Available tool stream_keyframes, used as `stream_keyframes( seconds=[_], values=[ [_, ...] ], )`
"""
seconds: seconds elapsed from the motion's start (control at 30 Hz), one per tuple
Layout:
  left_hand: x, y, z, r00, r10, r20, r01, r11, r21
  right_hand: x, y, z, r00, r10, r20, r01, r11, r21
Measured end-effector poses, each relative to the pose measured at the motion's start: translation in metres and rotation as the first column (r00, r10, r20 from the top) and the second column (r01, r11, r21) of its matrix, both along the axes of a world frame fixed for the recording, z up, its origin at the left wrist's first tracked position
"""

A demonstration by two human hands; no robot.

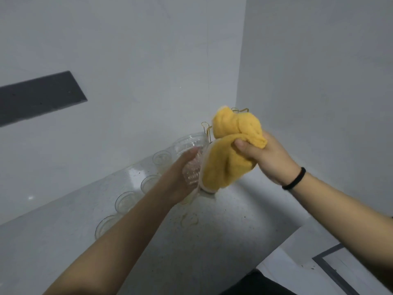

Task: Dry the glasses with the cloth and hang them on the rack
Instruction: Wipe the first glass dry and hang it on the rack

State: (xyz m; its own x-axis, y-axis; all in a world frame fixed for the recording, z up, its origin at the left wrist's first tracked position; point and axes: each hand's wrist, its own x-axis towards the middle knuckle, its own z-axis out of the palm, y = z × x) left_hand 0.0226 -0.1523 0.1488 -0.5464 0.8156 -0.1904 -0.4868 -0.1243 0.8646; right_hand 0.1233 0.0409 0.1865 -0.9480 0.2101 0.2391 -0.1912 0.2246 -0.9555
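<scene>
Up above the pale surface [234, 220], the left hand [180, 177] grips a clear glass [191, 154], tilted. The right hand [265, 156] clutches the bunched yellow cloth [229, 154] just beside it, hiding most of the wire rack [207, 128]; four more glasses [125, 202] stand in a row below.

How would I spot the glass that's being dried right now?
Start at the grey counter in the corner of the walls, where a row of glasses stands along the back. Above it, the left hand holds one ribbed glass tilted in the air, beside the yellow cloth in the right hand. It is the only glass lifted off the counter.
</scene>
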Motion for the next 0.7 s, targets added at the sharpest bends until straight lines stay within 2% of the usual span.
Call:
stream_keyframes(
  seconds=[0.07, 0.13, 0.3, 0.33, 0.43, 0.5, 0.6, 0.7],
  values=[
    [0.002, 0.007, 0.006, 0.985, 0.157, 0.066, -0.158, 0.987, 0.019, 0.0, -0.019, -0.015, 0.999, 0.043, -0.006, -0.043, 0.992, -0.12],
    [0.003, 0.013, 0.008, 0.969, 0.246, 0.038, -0.244, 0.969, -0.043, 0.0, -0.043, -0.026, 0.995, 0.093, 0.027, -0.087, 0.981, -0.174],
    [0.015, 0.029, 0.01, 0.948, 0.244, 0.204, -0.265, 0.961, 0.083, -0.008, -0.086, -0.045, 0.991, -0.091, 0.097, 0.126, 0.879, -0.461],
    [0.019, 0.032, 0.011, 0.945, 0.254, 0.207, -0.276, 0.957, 0.085, -0.01, -0.088, -0.043, 0.988, -0.127, 0.091, 0.156, 0.831, -0.534],
    [0.026, 0.041, 0.007, 0.913, 0.376, 0.16, -0.392, 0.917, 0.081, -0.018, -0.084, -0.033, 0.982, -0.15, 0.112, 0.178, 0.57, -0.802],
    [0.026, 0.046, 0.006, 0.87, 0.476, 0.127, -0.487, 0.871, 0.071, -0.017, -0.083, -0.032, 0.991, -0.113, 0.07, 0.118, 0.511, -0.852],
    [0.021, 0.048, 0.004, 0.802, 0.586, 0.113, -0.595, 0.802, 0.06, -0.008, -0.099, -0.04, 0.997, -0.052, 0.062, 0.08, 0.5, -0.862],
    [0.018, 0.045, -0.003, 0.823, 0.568, 0.015, -0.567, 0.82, 0.074, -0.005, -0.098, -0.038, 0.994, -0.058, 0.089, 0.106, 0.479, -0.871]
  ],
)
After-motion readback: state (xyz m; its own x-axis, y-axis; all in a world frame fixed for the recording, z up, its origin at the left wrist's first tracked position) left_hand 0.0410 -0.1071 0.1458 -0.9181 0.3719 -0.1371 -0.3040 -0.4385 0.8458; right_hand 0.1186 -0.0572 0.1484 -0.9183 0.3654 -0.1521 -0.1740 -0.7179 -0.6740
